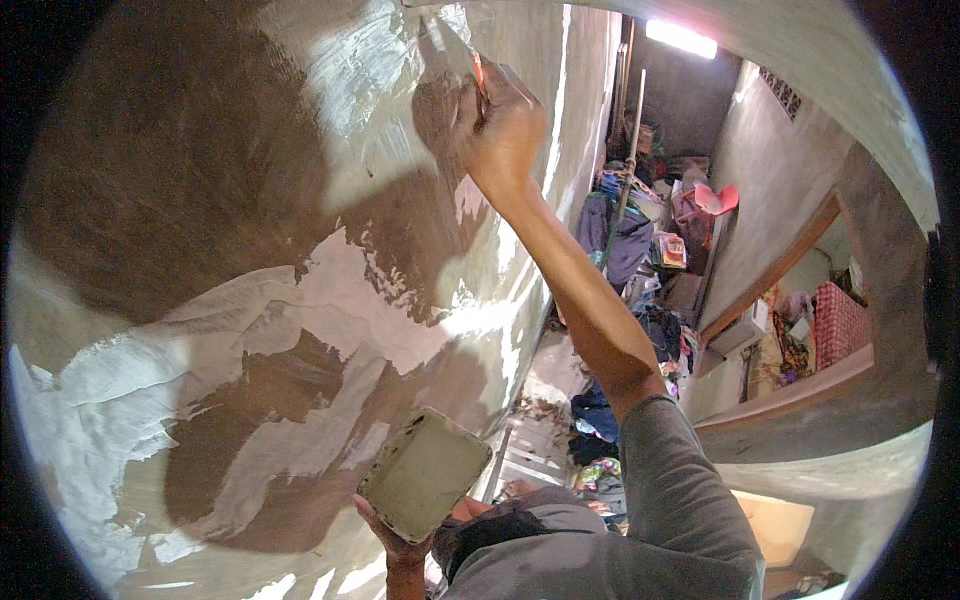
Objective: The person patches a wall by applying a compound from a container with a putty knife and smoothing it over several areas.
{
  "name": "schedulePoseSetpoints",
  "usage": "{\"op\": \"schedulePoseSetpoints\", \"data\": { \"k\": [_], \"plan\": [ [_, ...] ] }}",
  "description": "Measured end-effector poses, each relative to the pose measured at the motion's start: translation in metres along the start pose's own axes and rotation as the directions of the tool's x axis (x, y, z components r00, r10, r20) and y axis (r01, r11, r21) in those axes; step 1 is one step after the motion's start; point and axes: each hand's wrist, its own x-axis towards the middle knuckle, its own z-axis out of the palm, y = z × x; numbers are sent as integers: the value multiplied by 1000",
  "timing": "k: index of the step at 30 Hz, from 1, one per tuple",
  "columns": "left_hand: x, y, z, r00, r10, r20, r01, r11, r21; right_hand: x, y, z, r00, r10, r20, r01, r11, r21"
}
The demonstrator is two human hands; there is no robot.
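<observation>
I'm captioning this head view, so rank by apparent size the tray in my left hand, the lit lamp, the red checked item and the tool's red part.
1. Tray
2. Red checked item
3. Lit lamp
4. Tool's red part, counting what shows

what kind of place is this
Probably a narrow room or passage in a home: what look like clothes lie piled along it, a wood-framed opening shows more belongings, and the wall has pale, uneven patches.
</observation>
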Motion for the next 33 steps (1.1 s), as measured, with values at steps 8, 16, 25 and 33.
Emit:
{"op": "schedulePoseSetpoints", "data": {
  "k": [8, 16, 25, 33],
  "plan": [
    [4, -13, -14, 986, -164, 17, 157, 901, -404, -40, -13, 24, 988, -129, 81, 130, 991, -8],
    [7, -19, -12, 977, -211, 27, 201, 874, -442, 18, 40, 11, 974, 210, 89, -193, 966, -170],
    [3, -17, -13, 969, -244, 33, 231, 854, -467, -3, -23, -10, 989, -33, 143, 22, 997, 79],
    [5, -9, -1, 969, -241, 55, 239, 855, -460, 35, 17, 14, 989, 91, 114, -78, 990, -117]
  ]
}}
